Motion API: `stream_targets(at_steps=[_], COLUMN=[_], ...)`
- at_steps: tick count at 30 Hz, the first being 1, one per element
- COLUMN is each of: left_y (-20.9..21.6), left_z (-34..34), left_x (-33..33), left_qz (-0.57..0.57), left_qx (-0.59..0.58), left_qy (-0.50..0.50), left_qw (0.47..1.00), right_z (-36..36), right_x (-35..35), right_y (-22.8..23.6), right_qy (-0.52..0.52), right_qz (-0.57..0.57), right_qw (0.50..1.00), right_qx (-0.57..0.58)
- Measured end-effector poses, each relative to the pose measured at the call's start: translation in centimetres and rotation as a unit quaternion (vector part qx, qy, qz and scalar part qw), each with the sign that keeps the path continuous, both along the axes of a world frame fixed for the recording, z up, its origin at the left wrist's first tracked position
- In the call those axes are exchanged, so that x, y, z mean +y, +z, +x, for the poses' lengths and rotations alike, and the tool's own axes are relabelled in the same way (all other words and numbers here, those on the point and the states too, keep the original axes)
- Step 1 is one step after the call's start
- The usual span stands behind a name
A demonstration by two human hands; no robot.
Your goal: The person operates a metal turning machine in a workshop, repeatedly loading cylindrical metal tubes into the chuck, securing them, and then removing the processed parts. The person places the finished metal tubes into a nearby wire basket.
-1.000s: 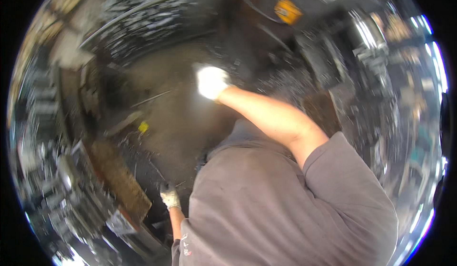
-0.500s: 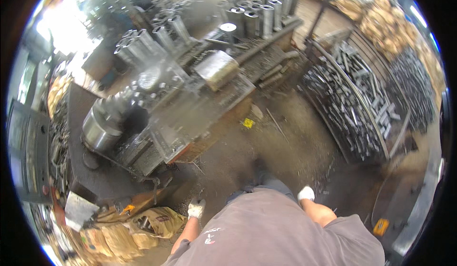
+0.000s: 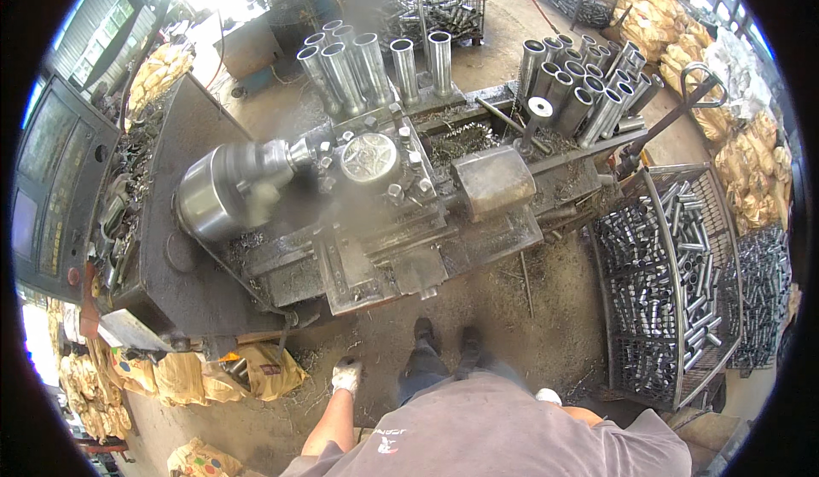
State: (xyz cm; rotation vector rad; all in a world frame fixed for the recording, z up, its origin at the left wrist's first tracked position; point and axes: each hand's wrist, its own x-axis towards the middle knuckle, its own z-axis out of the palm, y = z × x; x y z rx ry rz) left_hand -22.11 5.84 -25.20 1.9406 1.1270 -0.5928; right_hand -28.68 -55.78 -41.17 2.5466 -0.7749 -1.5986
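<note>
My left hand (image 3: 346, 376), in a white work glove with dark stains, hangs low at my side, fingers loosely apart and nothing seen in them. Of my right hand (image 3: 548, 396), also in a white glove, only a small part shows past my shirt; its fingers are hidden. Neither hand touches the machine. In front of me stands a metal lathe (image 3: 367, 264) with a shiny chuck (image 3: 209, 191) at its left, blurred near the jaws. A round-topped tool post (image 3: 369, 158) sits mid-machine, and a blocky metal housing (image 3: 493, 183) lies to its right.
Upright metal tubes (image 3: 345, 72) stand behind the tool post, with more tubes (image 3: 580, 84) at the far right end. A wire bin (image 3: 674, 281) of short metal pieces stands at right. A control panel (image 3: 58, 195) is at left; sacks (image 3: 179, 379) lie below it.
My view has turned and levelled, so the lathe lies more squarely ahead and my feet show. Both hands still hang low; less of the right one shows beside my shirt.
</note>
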Motion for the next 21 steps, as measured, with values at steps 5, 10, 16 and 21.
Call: stream_targets(at_steps=[5,10,16,21], left_y=[1.9,3.2,1.5,-4.5], left_z=[9.3,12.0,1.3,-8.8], left_x=[-0.4,-1.1,6.4,19.0], left_qz=[0.031,0.037,0.052,0.452], left_qx=[-0.006,-0.179,-0.183,-0.065], left_qy=[-0.194,-0.25,-0.109,0.294], left_qw=[0.98,0.951,0.976,0.84], right_z=[3.3,7.8,18.2,34.4], right_x=[2.5,5.6,10.8,24.9], right_y=[3.3,6.2,11.6,44.6], right_qy=[0.06,0.174,0.436,0.521], right_qz=[0.031,0.052,0.116,0.266], right_qw=[0.998,0.983,0.891,0.811], right_qx=[0.001,0.013,0.05,-0.026])
